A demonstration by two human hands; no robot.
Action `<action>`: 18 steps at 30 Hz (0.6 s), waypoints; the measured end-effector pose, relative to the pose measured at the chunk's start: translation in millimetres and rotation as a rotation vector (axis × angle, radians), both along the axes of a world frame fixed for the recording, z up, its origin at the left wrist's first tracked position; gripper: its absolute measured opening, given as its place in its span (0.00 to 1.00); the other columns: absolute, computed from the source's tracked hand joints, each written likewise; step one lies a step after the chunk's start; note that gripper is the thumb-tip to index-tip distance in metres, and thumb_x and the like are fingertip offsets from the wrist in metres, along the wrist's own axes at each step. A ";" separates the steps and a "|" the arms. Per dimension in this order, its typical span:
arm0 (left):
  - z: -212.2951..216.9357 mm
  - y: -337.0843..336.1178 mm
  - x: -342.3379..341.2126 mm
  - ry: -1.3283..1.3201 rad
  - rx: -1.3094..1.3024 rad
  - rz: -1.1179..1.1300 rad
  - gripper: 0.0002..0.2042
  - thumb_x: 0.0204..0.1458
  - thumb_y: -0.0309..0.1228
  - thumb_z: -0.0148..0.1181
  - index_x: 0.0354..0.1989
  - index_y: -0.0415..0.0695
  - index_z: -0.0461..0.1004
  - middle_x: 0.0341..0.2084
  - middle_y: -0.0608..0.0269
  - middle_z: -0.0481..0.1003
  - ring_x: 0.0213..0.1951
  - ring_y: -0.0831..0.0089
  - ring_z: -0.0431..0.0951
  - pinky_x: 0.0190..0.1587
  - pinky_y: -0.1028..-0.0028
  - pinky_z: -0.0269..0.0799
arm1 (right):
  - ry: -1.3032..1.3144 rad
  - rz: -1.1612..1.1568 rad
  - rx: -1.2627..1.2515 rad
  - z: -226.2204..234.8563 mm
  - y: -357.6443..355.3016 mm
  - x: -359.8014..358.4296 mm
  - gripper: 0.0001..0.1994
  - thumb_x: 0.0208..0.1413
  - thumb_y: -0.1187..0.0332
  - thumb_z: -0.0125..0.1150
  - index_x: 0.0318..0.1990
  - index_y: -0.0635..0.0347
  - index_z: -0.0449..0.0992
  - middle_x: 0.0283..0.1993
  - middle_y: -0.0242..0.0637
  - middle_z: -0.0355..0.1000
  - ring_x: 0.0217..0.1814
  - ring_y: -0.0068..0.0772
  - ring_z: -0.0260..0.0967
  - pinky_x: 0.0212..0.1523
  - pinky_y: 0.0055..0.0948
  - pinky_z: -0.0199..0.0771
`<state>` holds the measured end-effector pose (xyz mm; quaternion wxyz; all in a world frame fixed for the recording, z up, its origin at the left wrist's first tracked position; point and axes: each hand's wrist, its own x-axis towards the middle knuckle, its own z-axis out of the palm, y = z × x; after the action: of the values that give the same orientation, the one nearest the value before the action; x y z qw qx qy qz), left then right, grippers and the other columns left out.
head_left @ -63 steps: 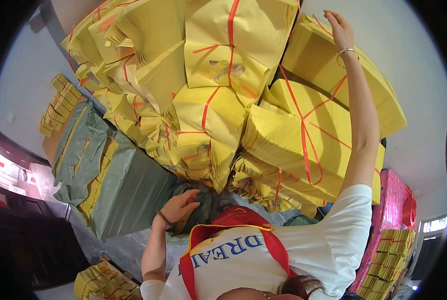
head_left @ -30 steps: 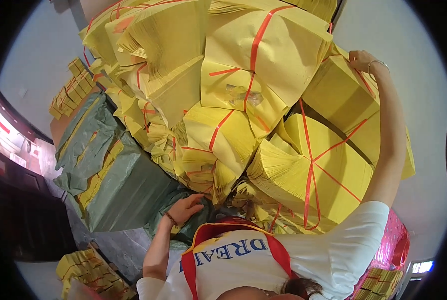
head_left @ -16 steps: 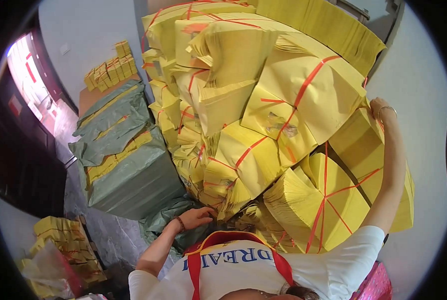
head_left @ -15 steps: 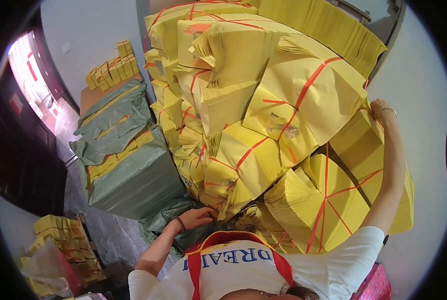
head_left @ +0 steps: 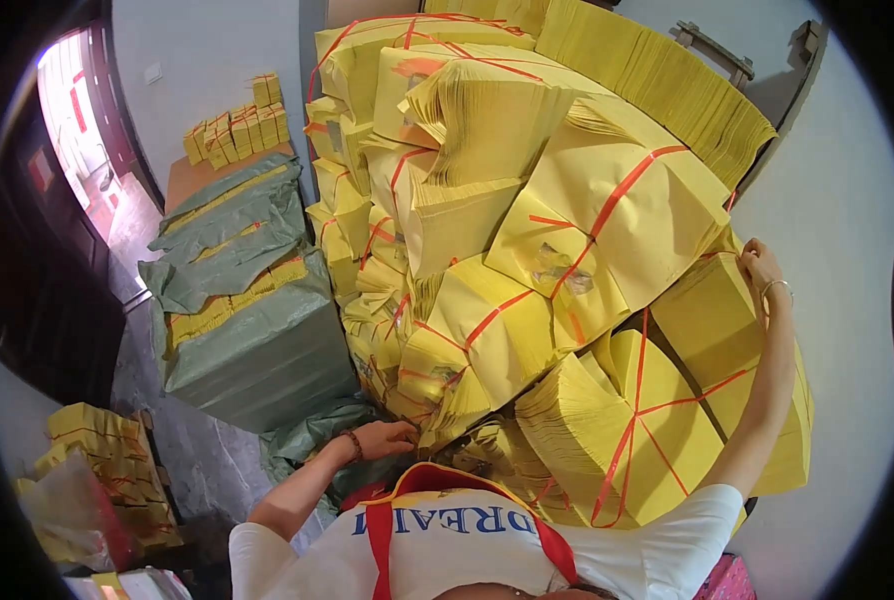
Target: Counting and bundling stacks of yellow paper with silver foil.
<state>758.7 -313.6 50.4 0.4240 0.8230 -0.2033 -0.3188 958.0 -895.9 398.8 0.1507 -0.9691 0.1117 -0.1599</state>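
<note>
Head view: a person braces a leaning stack of yellow paper bundles (head_left: pixel 567 300) tied with red string. The right hand (head_left: pixel 759 268) lies flat and open-fingered high on the stack's right flank; the left hand (head_left: pixel 387 438), fingers curled on a low bundle's edge (grip unclear), sits nearer the body, below left.

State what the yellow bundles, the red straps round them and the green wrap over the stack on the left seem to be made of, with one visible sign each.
Yellow bundles: most likely paper, matt; thin sheet edges show along the sides.
Red straps: probably thin plastic band, narrow and flat, pulled taut over the corners.
Green wrap: looks like woven plastic sacking or sheet, dull and creased in soft folds; the weave is too small to confirm.
</note>
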 end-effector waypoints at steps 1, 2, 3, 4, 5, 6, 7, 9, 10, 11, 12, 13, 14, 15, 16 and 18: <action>-2.6 -3.7 2.1 0.001 -0.005 -0.005 0.23 0.52 0.41 0.52 0.54 0.44 0.61 0.40 0.52 0.73 0.41 0.61 0.74 0.44 0.70 0.67 | 0.001 -0.005 -0.005 -5.4 -12.0 4.6 0.09 0.45 0.65 0.57 0.26 0.61 0.67 0.20 0.34 0.66 0.22 0.26 0.63 0.25 0.25 0.63; -6.0 -7.3 4.2 -0.016 0.013 -0.029 0.23 0.52 0.41 0.52 0.54 0.44 0.62 0.40 0.52 0.73 0.41 0.61 0.74 0.44 0.70 0.67 | -0.131 0.003 0.083 -16.1 -29.3 13.7 0.10 0.46 0.63 0.58 0.25 0.59 0.66 0.18 0.31 0.63 0.19 0.22 0.59 0.22 0.23 0.60; -8.4 -12.0 6.3 -0.030 0.030 -0.058 0.22 0.52 0.41 0.52 0.54 0.45 0.62 0.40 0.52 0.73 0.41 0.60 0.74 0.44 0.69 0.67 | -0.262 0.007 0.169 -23.3 -47.2 19.3 0.12 0.47 0.62 0.59 0.24 0.58 0.66 0.16 0.28 0.60 0.16 0.19 0.56 0.19 0.21 0.58; -7.6 -15.7 6.9 -0.024 0.029 -0.075 0.22 0.52 0.41 0.52 0.54 0.45 0.62 0.40 0.52 0.73 0.41 0.60 0.74 0.44 0.69 0.67 | -0.257 -0.010 0.166 -25.0 -61.5 21.3 0.12 0.47 0.62 0.59 0.24 0.58 0.66 0.16 0.28 0.60 0.16 0.19 0.56 0.19 0.21 0.58; -5.9 -19.8 8.0 -0.024 0.035 -0.085 0.22 0.52 0.41 0.52 0.53 0.43 0.62 0.40 0.52 0.74 0.41 0.60 0.74 0.44 0.69 0.68 | -0.316 0.023 0.121 -22.9 -75.7 25.5 0.13 0.48 0.60 0.59 0.24 0.57 0.65 0.16 0.26 0.59 0.16 0.17 0.53 0.17 0.20 0.55; -5.7 -21.3 7.8 -0.022 0.043 -0.098 0.22 0.52 0.40 0.51 0.52 0.41 0.62 0.40 0.53 0.74 0.42 0.59 0.74 0.43 0.69 0.68 | -0.371 0.052 0.077 -21.9 -84.8 24.7 0.14 0.49 0.59 0.60 0.23 0.56 0.65 0.16 0.24 0.57 0.15 0.15 0.51 0.15 0.19 0.53; -6.9 -21.2 5.6 -0.010 0.047 -0.113 0.22 0.52 0.40 0.51 0.52 0.41 0.62 0.40 0.53 0.74 0.42 0.59 0.74 0.43 0.69 0.68 | -0.317 0.020 0.101 -17.4 -77.5 22.3 0.15 0.48 0.56 0.59 0.24 0.59 0.66 0.18 0.30 0.62 0.18 0.21 0.56 0.20 0.24 0.58; -9.4 -21.8 -0.5 -0.041 0.012 -0.094 0.22 0.51 0.40 0.52 0.52 0.42 0.62 0.39 0.52 0.74 0.41 0.58 0.74 0.42 0.69 0.68 | -0.254 -0.003 0.065 1.2 -45.3 6.0 0.17 0.47 0.55 0.59 0.26 0.61 0.67 0.19 0.36 0.65 0.21 0.26 0.61 0.25 0.28 0.63; -10.2 -21.6 -2.3 -0.052 0.009 -0.094 0.22 0.51 0.40 0.53 0.51 0.42 0.63 0.36 0.51 0.74 0.39 0.57 0.74 0.41 0.69 0.68 | -0.245 0.001 0.002 8.5 -36.7 -4.4 0.17 0.48 0.55 0.59 0.25 0.61 0.66 0.18 0.35 0.65 0.20 0.26 0.60 0.24 0.28 0.63; -12.3 -21.7 -1.2 -0.047 0.009 -0.129 0.22 0.51 0.40 0.53 0.51 0.42 0.63 0.36 0.51 0.74 0.39 0.57 0.74 0.41 0.69 0.68 | -0.290 0.006 -0.085 14.8 -38.0 -14.7 0.17 0.48 0.55 0.59 0.25 0.60 0.66 0.17 0.33 0.63 0.18 0.24 0.59 0.22 0.27 0.61; -14.5 -21.7 -1.0 -0.046 0.010 -0.130 0.22 0.51 0.40 0.53 0.52 0.42 0.62 0.37 0.51 0.74 0.39 0.59 0.74 0.42 0.69 0.68 | -0.331 0.020 -0.172 19.4 -38.2 -24.2 0.17 0.48 0.55 0.59 0.25 0.59 0.65 0.15 0.30 0.61 0.17 0.22 0.57 0.20 0.25 0.60; -16.3 -20.1 -2.1 -0.042 0.012 -0.125 0.23 0.52 0.40 0.53 0.53 0.43 0.61 0.37 0.52 0.74 0.39 0.61 0.74 0.42 0.69 0.68 | -0.319 0.000 -0.173 25.2 -26.1 -37.9 0.17 0.48 0.55 0.59 0.25 0.59 0.65 0.15 0.30 0.61 0.17 0.22 0.57 0.20 0.25 0.60; -15.1 -20.3 -1.1 -0.037 0.006 -0.143 0.22 0.52 0.39 0.53 0.53 0.42 0.61 0.37 0.51 0.74 0.39 0.60 0.74 0.42 0.69 0.68 | -0.290 -0.004 -0.060 34.6 -6.7 -53.0 0.16 0.49 0.54 0.59 0.25 0.58 0.65 0.15 0.28 0.59 0.16 0.19 0.55 0.18 0.23 0.57; -12.1 -21.0 -0.2 -0.027 0.011 -0.162 0.22 0.52 0.39 0.53 0.53 0.42 0.61 0.37 0.51 0.74 0.39 0.60 0.74 0.42 0.69 0.68 | -0.262 -0.007 0.056 42.8 9.5 -65.4 0.16 0.50 0.54 0.58 0.25 0.56 0.64 0.14 0.25 0.57 0.15 0.16 0.54 0.17 0.20 0.55; -9.0 -20.9 0.7 -0.010 0.001 -0.174 0.22 0.52 0.39 0.53 0.52 0.42 0.61 0.38 0.50 0.74 0.40 0.60 0.74 0.42 0.69 0.69 | -0.291 -0.020 0.095 48.8 18.4 -79.9 0.16 0.51 0.54 0.57 0.26 0.55 0.64 0.14 0.23 0.56 0.14 0.14 0.52 0.16 0.18 0.51; -6.2 -16.0 -4.9 -0.037 -0.012 -0.186 0.21 0.52 0.38 0.53 0.52 0.42 0.61 0.39 0.49 0.73 0.41 0.59 0.74 0.44 0.69 0.68 | -0.300 -0.052 0.142 56.3 32.8 -104.6 0.15 0.52 0.54 0.56 0.26 0.54 0.64 0.14 0.20 0.54 0.14 0.11 0.49 0.15 0.16 0.48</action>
<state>753.8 -329.6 44.2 0.3939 0.8036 -0.2885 -0.3403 853.5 -863.1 455.1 0.2294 -0.9181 0.1240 -0.2984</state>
